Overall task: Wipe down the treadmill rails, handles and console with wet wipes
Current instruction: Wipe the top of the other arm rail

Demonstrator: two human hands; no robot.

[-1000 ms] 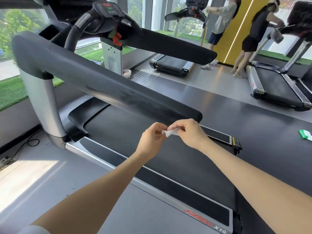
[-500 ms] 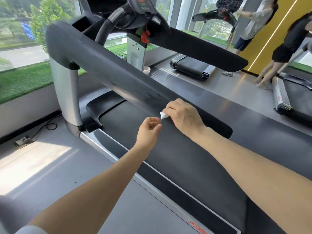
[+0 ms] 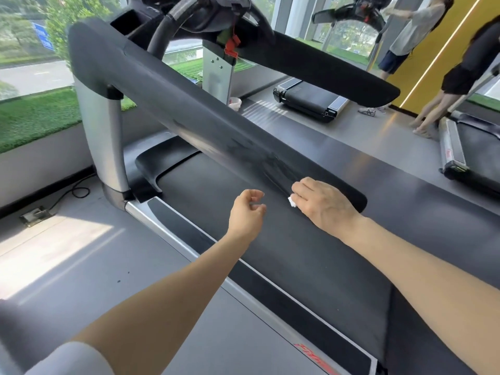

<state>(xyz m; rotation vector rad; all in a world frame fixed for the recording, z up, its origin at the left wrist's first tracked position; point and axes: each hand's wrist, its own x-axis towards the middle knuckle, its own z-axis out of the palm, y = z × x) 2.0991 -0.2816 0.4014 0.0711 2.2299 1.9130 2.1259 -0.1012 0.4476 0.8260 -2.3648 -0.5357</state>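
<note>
Now, wet wipe (image 3: 292,201) against handrail (image 3: 216,125).

Both forearms extended forward. Left hand (image 3: 247,211) held in air, fingers loosely curled, nothing gripped. Right hand (image 3: 323,203) turned palm-down, fingers bent over small white wad.

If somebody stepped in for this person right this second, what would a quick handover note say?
Right hand: presses a small white wet wipe onto the near handrail, close to its rear end.
Left hand: holds nothing, fingers loosely curled, hovering over the belt.
Done: damp streaks on the near handrail just ahead of the wipe suggest that stretch was wiped.
Left: the rest of this rail, the far handrail, the curved handles and the console.
</note>
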